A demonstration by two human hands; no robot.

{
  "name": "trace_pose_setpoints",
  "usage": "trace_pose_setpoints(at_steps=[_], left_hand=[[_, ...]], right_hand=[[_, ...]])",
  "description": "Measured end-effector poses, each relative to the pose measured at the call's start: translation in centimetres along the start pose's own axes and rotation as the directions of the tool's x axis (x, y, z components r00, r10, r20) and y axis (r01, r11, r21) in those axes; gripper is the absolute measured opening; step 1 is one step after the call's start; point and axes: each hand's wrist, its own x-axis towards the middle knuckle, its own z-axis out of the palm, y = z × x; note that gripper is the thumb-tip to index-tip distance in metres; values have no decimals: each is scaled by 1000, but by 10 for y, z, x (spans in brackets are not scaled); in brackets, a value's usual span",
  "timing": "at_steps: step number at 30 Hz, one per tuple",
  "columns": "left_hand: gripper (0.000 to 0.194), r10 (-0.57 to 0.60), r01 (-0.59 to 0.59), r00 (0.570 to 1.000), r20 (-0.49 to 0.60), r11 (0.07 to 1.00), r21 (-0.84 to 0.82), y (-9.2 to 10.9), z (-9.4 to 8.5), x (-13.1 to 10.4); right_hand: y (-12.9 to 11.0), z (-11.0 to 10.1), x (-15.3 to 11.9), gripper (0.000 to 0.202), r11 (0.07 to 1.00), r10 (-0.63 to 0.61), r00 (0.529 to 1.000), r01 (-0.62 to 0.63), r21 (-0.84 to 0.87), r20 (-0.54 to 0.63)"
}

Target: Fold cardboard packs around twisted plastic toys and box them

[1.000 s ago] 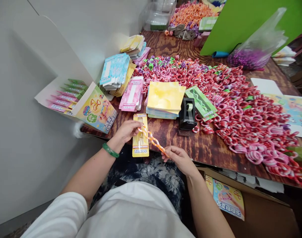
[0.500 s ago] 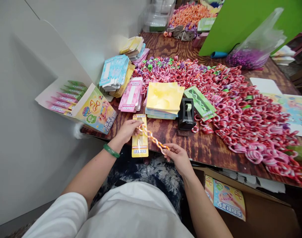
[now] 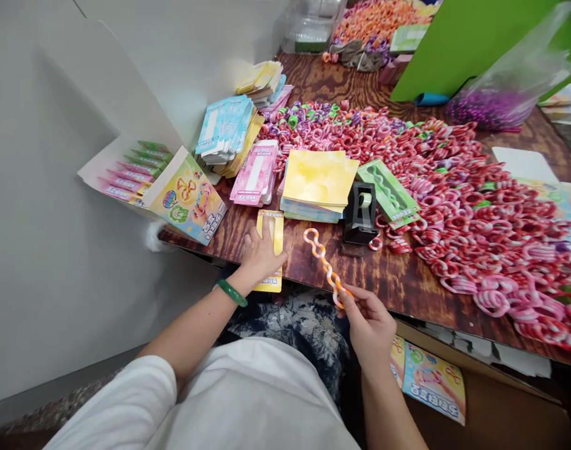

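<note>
My right hand [image 3: 370, 322] pinches the lower end of an orange-and-white twisted chain toy [image 3: 326, 265]. The chain stretches up and to the left over the wooden table [image 3: 297, 253]. My left hand [image 3: 261, 253], fingers spread, lies over a yellow printed card [image 3: 276, 232] with a window in its middle. That card overhangs the table's front edge, and the hand hides part of it. A green bangle [image 3: 232, 292] circles the left wrist. Just beyond stands a stack of yellow cards [image 3: 317, 178] on blue ones, beside a black tape dispenser [image 3: 360, 215].
A display box [image 3: 196, 200] with packed cards stands at left. Pink cards [image 3: 256, 172] and blue cards [image 3: 226, 128] are stacked behind. A green package [image 3: 389, 192] leans near a wide heap of red and pink rings [image 3: 477, 225]. An open carton [image 3: 496, 400] sits below right.
My left hand has let go of the chain and spread over the yellow card. My right hand has moved right and down with the chain. The view has shifted slightly.
</note>
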Motion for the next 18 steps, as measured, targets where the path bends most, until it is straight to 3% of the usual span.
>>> trace_pose_setpoints(at_steps=[2, 4, 6, 7, 10, 13, 18], left_hand=[[92, -95, 115, 993, 74, 927, -356, 0, -12, 1], [71, -190, 345, 937, 292, 626, -699, -3, -27, 0], [48, -207, 520, 854, 477, 331, -787, -5, -41, -5], [41, -214, 557, 830, 515, 264, -788, -5, -46, -8], [50, -247, 505, 859, 448, 270, -820, 0, -45, -15], [77, -289, 470, 878, 382, 369, -802, 8, -27, -16], [84, -261, 444, 895, 361, 471, -762, 25, 2, -12]], right_hand=[[-8, -8, -14, 20, 998, -54, 998, 54, -25, -21], [-17, -18, -30, 16, 994, -102, 995, 102, -43, -14], [-26, -27, -45, 20, 988, -143, 989, 144, -55, 36], [-29, -30, -50, 23, 985, -158, 985, 162, -63, 65], [-35, -35, -55, 25, 977, -194, 979, 198, -73, 67], [-34, -34, -46, 20, 980, -197, 980, 195, -50, -38], [-30, -38, -31, 19, 976, -214, 946, 218, -13, -242]])
